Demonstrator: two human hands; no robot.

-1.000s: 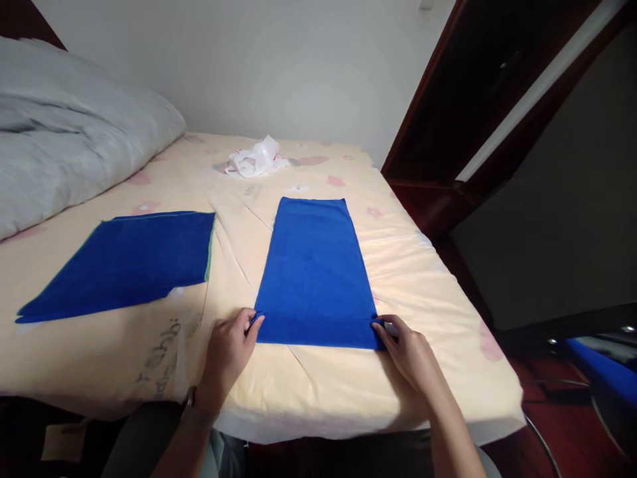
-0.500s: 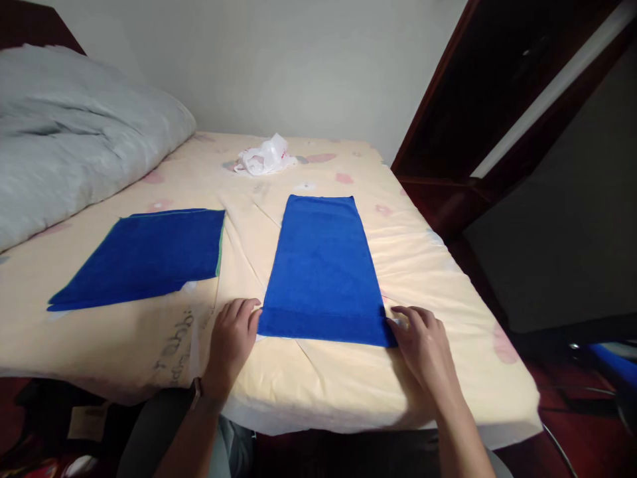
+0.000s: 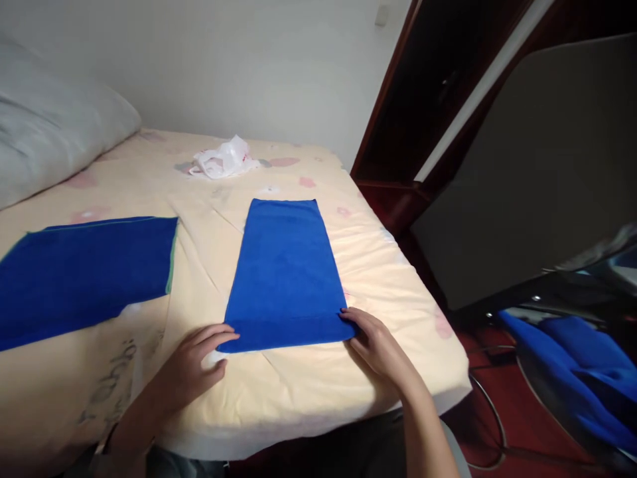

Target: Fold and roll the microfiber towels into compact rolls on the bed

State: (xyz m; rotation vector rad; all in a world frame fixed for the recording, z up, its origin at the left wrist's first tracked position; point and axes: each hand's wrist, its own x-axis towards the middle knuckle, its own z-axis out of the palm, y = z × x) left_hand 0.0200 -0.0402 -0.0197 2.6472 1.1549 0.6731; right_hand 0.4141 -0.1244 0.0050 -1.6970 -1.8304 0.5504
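Observation:
A blue cloth (image 3: pixel 286 265) lies flat on the bed, long and narrow, with a band across its near end. My left hand (image 3: pixel 199 362) is at the cloth's near left corner, fingertips on the edge, thumb apart from the fingers. At the near right corner, my right hand (image 3: pixel 371 335) has its fingers on top of the cloth and its thumb by the edge; whether it pinches the fabric is hard to see. Another blue cloth (image 3: pixel 94 272) with green edging lies spread to the left.
A crumpled white plastic bag (image 3: pixel 223 159) rests toward the back of the bed (image 3: pixel 279 405). Grey bedding (image 3: pixel 54 126) is at the far left. Blue fabric (image 3: pixel 572 365) lies off the bed at the lower right, near a cable.
The view has turned right, so the cloths and bag appear further left. My left hand's thumb and fingers have spread apart; my right hand's fingers now rest over the cloth's edge.

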